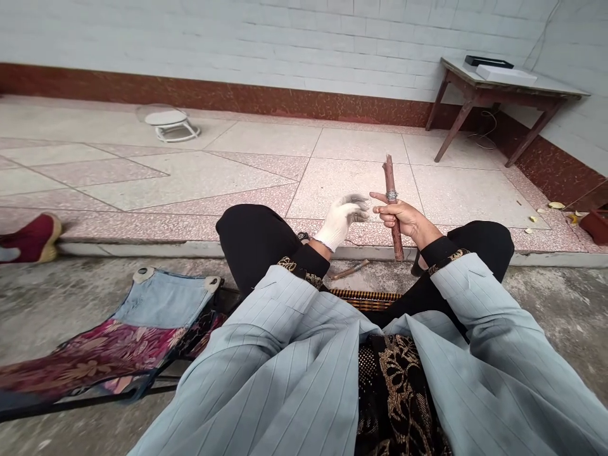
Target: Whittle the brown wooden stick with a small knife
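My right hand (403,216) is bare and closed around a brown stick (396,237), which stands nearly upright between my knees. Silvery wire (391,196) is wound in several turns around the stick, just above my fingers. The stick's upper end looks rough and broken. Just left of it, my left hand (342,220) wears a white knitted glove. Its fingers are apart and loosely curved toward the stick, a bit smeared by motion, and I see nothing held in them. A second, shorter stick (350,270) lies on the ground below my hands.
A woven yellow-and-black item (365,299) is between my legs. At left are a folding chair (147,297) with denim and floral cloth, and another person's red shoe (35,237). A raised tiled step (475,258) runs ahead, with a low white stool (167,120) and wooden table (513,85).
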Demonstrator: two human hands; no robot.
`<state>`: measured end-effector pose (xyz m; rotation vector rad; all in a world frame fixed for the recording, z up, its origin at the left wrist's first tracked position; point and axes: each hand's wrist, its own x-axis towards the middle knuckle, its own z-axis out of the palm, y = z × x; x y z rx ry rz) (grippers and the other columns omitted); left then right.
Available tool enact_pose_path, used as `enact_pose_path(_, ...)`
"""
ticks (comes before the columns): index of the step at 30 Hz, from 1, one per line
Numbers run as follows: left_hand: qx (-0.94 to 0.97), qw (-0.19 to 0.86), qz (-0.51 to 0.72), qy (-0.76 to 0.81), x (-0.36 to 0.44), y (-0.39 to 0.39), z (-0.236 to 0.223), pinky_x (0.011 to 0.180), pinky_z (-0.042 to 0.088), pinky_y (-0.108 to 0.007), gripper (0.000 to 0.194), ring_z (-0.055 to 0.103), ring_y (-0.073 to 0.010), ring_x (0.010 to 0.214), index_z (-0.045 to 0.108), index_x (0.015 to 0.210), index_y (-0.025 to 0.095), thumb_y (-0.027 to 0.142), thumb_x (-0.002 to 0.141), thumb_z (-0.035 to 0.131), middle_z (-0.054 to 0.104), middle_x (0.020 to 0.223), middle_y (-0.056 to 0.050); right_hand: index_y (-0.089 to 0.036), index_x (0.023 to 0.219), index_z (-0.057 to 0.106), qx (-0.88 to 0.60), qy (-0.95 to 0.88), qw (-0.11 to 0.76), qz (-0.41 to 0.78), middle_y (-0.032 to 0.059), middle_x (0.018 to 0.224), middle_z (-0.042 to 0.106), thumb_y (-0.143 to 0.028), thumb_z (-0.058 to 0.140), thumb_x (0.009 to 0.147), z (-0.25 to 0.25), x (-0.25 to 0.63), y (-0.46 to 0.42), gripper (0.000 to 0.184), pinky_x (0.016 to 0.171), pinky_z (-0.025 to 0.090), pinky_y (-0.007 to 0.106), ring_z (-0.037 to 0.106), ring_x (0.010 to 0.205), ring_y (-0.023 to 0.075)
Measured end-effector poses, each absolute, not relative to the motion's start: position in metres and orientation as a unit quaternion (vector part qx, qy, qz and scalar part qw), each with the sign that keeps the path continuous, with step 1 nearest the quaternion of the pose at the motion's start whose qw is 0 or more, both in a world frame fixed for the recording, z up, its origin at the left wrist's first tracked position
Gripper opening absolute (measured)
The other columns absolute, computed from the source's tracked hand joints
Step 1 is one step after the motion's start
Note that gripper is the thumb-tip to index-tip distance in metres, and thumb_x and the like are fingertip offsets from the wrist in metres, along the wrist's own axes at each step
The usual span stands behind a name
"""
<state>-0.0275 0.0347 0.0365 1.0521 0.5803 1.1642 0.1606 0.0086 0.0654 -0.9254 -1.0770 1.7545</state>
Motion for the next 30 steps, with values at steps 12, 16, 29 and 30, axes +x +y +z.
enact_pose_path(12,0.373,0.794,0.334,0.346,-0.043,0.03,0.033,0.048,0.048,-0.032,0.033,0.06,-0.017,0.048,0.065,0.072,0.016,0.047,0.082,0.058,0.063,0.059,-0.008,-0.014,0.135,0.055,-0.397,-0.473,0.403,0.675,-0.0048,0.065,0.058,-0.002,0.064,0.073,0.064,0.162,0.005,0.064,0.039,0.024,0.017,0.031,0.042,0.0034)
enact_pose_path(16,0.421,0.77,0.37,0.304,-0.044,0.029,0.03,0.055,0.049,-0.03,0.016,0.058,-0.0129,0.054,0.061,0.079,0.018,0.033,0.079,0.064,0.06,0.065,-0.003,-0.016,0.136,0.053,-0.376,-0.458,0.409,0.694,-0.0054,0.066,0.057,-0.002,0.062,0.076,0.062,0.164,0.006,0.063,0.038,0.025,0.016,0.029,0.041,0.0031)
enact_pose_path(29,0.827,-0.146,0.376,0.392,-0.057,0.038,0.059,0.079,0.041,-0.042,0.017,0.053,-0.0226,0.084,0.061,0.082,0.02,0.011,0.085,0.047,0.06,0.083,-0.009,-0.01,0.125,0.057,-0.369,-0.444,0.394,0.715,-0.0012,0.073,0.058,0.002,0.056,0.079,0.075,0.164,0.006,0.047,0.037,0.026,0.015,0.028,0.042,0.0022)
enact_pose_path(30,0.814,-0.13,0.399,0.401,-0.056,0.04,0.06,0.078,0.041,-0.041,0.017,0.053,-0.022,0.084,0.06,0.078,0.02,0.01,0.083,0.047,0.06,0.085,-0.009,-0.008,0.118,0.06,-0.386,-0.454,0.397,0.698,-0.0009,0.071,0.058,0.001,0.058,0.078,0.079,0.165,0.006,0.042,0.036,0.026,0.015,0.029,0.042,0.002)
